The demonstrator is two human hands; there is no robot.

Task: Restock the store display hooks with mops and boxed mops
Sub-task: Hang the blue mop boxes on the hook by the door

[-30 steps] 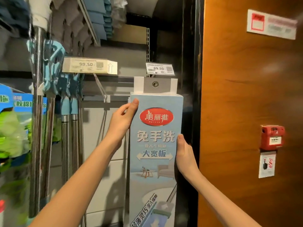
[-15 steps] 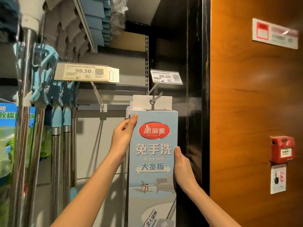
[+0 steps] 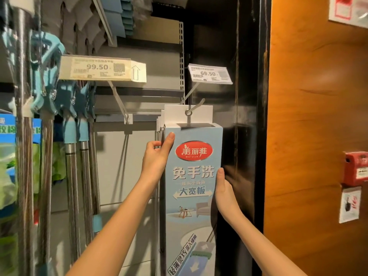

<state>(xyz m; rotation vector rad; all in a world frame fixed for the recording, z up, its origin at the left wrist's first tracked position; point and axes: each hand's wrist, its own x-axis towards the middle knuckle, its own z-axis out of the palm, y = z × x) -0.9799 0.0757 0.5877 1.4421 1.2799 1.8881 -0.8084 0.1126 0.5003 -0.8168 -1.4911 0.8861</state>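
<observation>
A tall light-blue boxed mop (image 3: 191,188) hangs in front of me by its white tab, whose metal eyelet sits on the display hook (image 3: 196,107). More white tabs of other boxes show just behind it on the left. My left hand (image 3: 157,156) grips the box's upper left edge, thumb on the front face. My right hand (image 3: 225,193) holds the right edge lower down, thumb on the front. Several mops with steel poles and teal clamps (image 3: 71,156) hang on hooks to the left.
A 69.50 price tag (image 3: 210,74) sits above the hook and a 99.50 tag (image 3: 99,69) further left. A black post (image 3: 251,116) and a wooden wall (image 3: 310,116) with a red alarm box (image 3: 356,169) close off the right side.
The box's tab has slid onto the hook and the box now hangs lower and further back. Both hands stayed on its edges. My view shifted upward.
</observation>
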